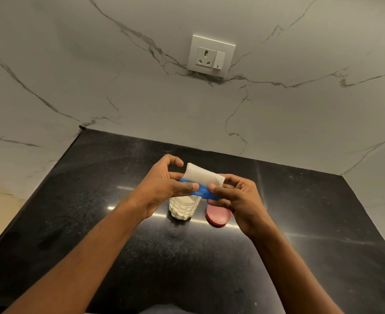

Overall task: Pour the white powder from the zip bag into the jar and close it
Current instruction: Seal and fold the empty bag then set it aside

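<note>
The left hand (pixel 164 189) and right hand (pixel 234 196) pinch opposite ends of the zip bag (pixel 202 180), its long axis crosswise, directly above the open jar (pixel 183 208).

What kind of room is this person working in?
Probably a home kitchen: a polished black stone counter, marble-look wall with a socket and switch, and a jar of white powder.

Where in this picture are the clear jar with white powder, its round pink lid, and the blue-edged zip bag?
Clear patterned jar with white powder (pixel 183 209), head view: front wall.
Round pink lid (pixel 217 216), head view: flat face, on the counter.
Blue-edged zip bag (pixel 204 176), head view: white body above the blue strip.
</note>
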`<state>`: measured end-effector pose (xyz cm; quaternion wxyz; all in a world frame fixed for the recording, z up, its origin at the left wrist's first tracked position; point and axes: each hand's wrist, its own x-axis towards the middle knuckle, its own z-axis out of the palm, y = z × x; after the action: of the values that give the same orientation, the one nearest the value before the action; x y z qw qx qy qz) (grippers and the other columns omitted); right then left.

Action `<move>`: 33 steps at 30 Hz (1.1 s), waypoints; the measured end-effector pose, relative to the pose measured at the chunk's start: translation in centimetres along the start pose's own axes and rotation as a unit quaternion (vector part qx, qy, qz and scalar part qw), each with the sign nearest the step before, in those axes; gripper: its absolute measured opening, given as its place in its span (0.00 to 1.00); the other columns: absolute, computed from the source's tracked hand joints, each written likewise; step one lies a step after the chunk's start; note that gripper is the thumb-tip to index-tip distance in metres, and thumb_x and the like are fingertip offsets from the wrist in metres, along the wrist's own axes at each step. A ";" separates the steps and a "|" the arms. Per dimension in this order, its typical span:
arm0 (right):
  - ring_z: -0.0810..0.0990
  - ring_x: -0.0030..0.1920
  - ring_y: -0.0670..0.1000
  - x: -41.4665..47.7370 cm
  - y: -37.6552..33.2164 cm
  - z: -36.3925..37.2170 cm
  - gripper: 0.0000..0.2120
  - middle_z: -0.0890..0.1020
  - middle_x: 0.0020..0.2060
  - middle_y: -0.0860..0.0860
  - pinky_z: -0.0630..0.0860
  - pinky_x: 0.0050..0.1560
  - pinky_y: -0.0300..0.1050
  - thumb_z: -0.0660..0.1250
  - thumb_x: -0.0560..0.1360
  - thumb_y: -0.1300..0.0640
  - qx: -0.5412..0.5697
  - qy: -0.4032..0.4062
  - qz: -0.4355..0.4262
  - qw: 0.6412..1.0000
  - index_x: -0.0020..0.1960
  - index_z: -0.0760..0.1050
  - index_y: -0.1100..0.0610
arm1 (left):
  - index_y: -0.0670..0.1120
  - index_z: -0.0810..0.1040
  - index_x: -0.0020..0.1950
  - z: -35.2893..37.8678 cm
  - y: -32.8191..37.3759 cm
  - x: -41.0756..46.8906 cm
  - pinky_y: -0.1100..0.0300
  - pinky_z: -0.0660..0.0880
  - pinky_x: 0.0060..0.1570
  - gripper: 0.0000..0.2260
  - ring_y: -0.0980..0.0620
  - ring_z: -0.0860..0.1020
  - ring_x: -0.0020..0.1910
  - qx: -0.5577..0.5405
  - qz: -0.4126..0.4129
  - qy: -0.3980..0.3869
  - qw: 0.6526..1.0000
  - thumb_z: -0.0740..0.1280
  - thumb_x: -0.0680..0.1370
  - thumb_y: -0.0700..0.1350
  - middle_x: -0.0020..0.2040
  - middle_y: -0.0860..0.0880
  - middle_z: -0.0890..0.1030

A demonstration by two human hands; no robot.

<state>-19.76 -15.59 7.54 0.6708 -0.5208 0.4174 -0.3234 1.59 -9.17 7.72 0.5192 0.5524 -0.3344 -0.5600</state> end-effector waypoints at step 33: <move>0.88 0.43 0.51 -12.4 15.8 40.2 0.18 0.89 0.49 0.57 0.83 0.41 0.42 0.78 0.63 0.59 0.066 -0.118 0.215 0.967 0.52 0.83 0.58 | 0.50 0.79 0.61 -33.4 -11.6 -32.2 0.53 0.85 0.49 0.17 0.51 0.88 0.52 -0.092 0.061 0.410 0.905 0.76 0.76 0.53 0.51 0.49 0.90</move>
<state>10.81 16.34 -0.61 0.8021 -0.4078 0.4151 -0.1344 26.54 30.89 -0.09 0.6922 0.6617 -0.0722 -0.2788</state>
